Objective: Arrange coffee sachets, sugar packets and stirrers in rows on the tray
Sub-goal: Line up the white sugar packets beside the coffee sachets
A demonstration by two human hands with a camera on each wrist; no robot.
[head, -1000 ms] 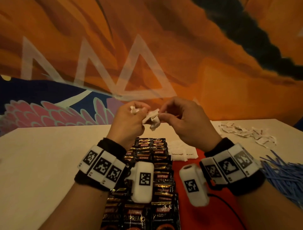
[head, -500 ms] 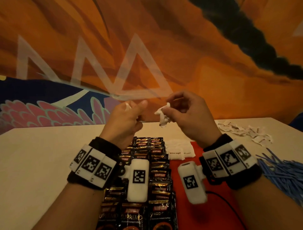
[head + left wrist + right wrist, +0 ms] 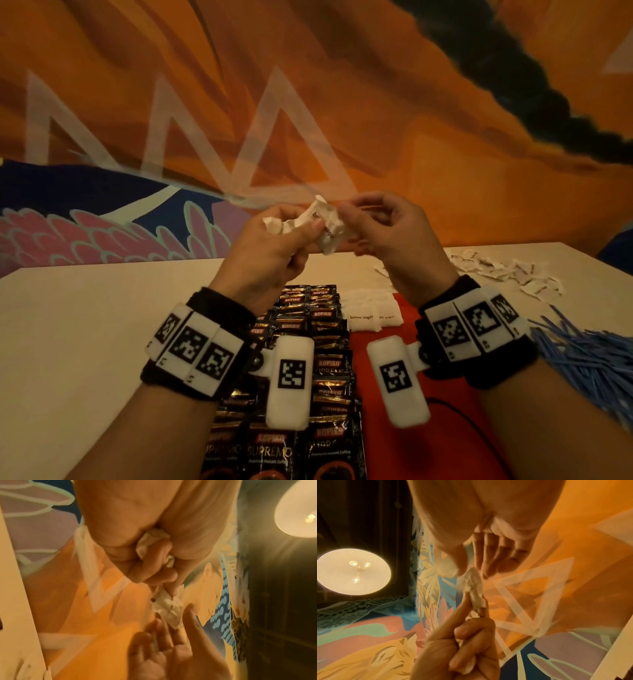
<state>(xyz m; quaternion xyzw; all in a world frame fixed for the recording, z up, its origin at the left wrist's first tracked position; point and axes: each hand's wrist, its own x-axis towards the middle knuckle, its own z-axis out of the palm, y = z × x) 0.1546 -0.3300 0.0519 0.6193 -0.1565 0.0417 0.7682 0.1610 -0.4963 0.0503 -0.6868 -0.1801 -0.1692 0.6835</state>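
Both hands are raised above the table and meet on a crumpled white sugar packet (image 3: pixel 325 228). My left hand (image 3: pixel 305 228) grips a wad of sugar packets (image 3: pixel 152 539) in its fist and pinches the stretched packet (image 3: pixel 167 602) with thumb and forefinger. My right hand (image 3: pixel 346 219) pinches that packet's other end (image 3: pixel 473 586) between thumb and fingers. Below, a red tray (image 3: pixel 452 428) holds rows of black coffee sachets (image 3: pixel 325 342) on its left. A short row of white sugar packets (image 3: pixel 370 311) lies at its far end.
Loose sugar packets (image 3: pixel 507 274) are scattered on the beige table (image 3: pixel 85 342) at the far right. A heap of blue stirrers (image 3: pixel 589 356) lies at the right edge. A painted wall rises behind the table. A lit ceiling lamp (image 3: pixel 353 572) hangs overhead.
Half a second ago the hands were apart, the right one holding a single packet. They have come back together, and both now hold one packet between them.
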